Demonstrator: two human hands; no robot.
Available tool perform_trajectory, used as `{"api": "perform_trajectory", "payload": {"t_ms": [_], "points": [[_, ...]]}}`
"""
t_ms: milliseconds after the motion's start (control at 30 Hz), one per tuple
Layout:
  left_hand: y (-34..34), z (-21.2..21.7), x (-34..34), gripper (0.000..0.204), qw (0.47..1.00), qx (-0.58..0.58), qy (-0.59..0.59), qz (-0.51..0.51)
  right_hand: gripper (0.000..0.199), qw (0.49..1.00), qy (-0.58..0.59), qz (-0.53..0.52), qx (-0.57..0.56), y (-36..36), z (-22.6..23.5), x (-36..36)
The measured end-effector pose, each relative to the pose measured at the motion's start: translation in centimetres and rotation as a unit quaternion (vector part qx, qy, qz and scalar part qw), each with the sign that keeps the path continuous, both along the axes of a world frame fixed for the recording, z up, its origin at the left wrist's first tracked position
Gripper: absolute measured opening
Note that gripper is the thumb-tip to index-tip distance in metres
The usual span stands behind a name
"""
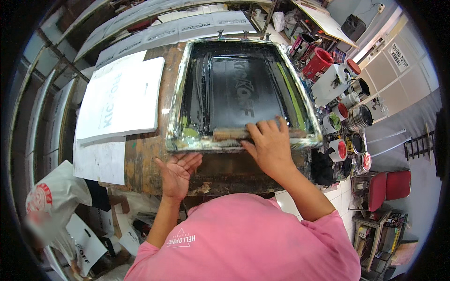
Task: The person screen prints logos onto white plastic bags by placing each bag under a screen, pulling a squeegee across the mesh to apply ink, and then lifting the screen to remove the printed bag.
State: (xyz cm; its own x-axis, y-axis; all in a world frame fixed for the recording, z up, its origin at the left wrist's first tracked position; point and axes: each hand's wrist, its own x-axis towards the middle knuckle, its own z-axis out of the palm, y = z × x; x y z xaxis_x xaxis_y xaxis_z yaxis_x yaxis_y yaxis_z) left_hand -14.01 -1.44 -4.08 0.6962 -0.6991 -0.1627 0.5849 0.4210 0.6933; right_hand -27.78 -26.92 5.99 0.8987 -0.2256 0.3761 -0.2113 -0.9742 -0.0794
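Observation:
A screen-printing frame (178,89) lies on the worktable, its dark mesh (239,93) smeared with black ink and bearing a lettered stencil. Along the near inner edge rests a squeegee (228,134) with a wooden handle. My right hand (273,146) is closed over the squeegee's right part, thumb on the near side. Just below the frame's near left corner, my left hand (178,174) is palm up with its fingers stretched out, holding nothing; its fingertips are close to the frame's rim, and I cannot tell if they touch. What lies under the frame is hidden.
A stack of white printed sheets (123,98) sits left of the frame on the wooden table (145,161). Ink tubs and cans (338,150) crowd the right side. Drying racks (44,117) with printed sheets stand left and behind. Another person (61,196) crouches at lower left.

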Motion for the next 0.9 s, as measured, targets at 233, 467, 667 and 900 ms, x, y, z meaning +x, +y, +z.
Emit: {"api": "perform_trajectory", "payload": {"t_ms": [233,467,667,900], "points": [[-4.3,9.7,1.9,0.104,0.957,-0.195,-0.214,-0.028,0.034,0.972,-0.192,-0.001,-0.133,-4.1,8.9,5.4],[-7.8,-1.9,2.6,0.097,0.425,0.608,-0.67,-0.001,0.036,0.959,-0.239,0.023,-0.149,-7.1,14.8,9.4],[-8.9,-1.7,2.5,0.107,0.464,0.591,-0.66,-0.022,0.041,0.964,-0.241,-0.015,-0.114,-6.6,18.7,11.7],[-14.4,5.8,6.0,0.073,0.639,0.441,-0.618,0.126,0.047,0.988,-0.148,-0.046,0.007,-7.9,21.6,13.1]]}}
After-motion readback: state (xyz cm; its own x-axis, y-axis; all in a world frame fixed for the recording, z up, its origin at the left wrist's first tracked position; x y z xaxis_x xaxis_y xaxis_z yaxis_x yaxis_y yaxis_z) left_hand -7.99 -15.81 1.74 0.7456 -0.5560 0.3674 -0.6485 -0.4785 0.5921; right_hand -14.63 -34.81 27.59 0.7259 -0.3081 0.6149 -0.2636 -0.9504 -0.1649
